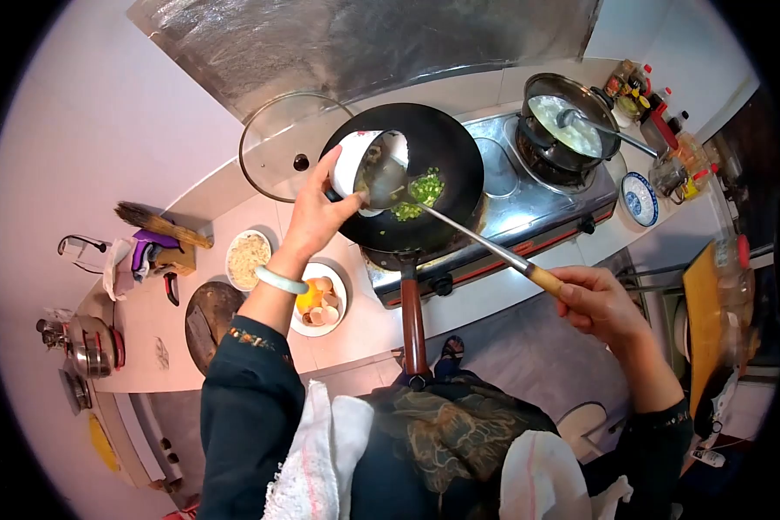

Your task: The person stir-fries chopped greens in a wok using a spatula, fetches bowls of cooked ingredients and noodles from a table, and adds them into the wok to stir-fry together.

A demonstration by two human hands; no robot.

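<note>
1. Held a small round white bowl with red marks (351, 163) in the left hand (319, 212), with thumb and fingers part curled round its side. Tipped it over the big round black wok (449, 134).
2. Held a long metal ladle with a tan wooden handle (481, 242) in the right hand (594, 303), with fingers closed round the handle's end. Put its round head at the small bowl's mouth; could not tell if touching.
3. Saw little chopped bright green bits (426, 186) inside the wok, just right of the ladle's head.
4. Had a clear round glass lid with a dark knob (273, 143) close by the wok's left side, and a deep black pot of cloudy white food (572, 85) on the right burner. Saw a silver metal spoon (615, 134) sticking out of the pot.
5. Saw a blue and white patterned bowl (640, 199) right of the stove, near lots of bottles.
6. Had a round white plate (341, 295) of broken brown eggshells (324, 310) right beside the left forearm.
7. Saw the wok's long brown handle (413, 321) poking out past the counter's front edge, between both arms.
8. Found open room on the shiny silver stove (529, 208) between wok and pot, but only a thin strip of pale counter (139, 364) along its front.
</note>
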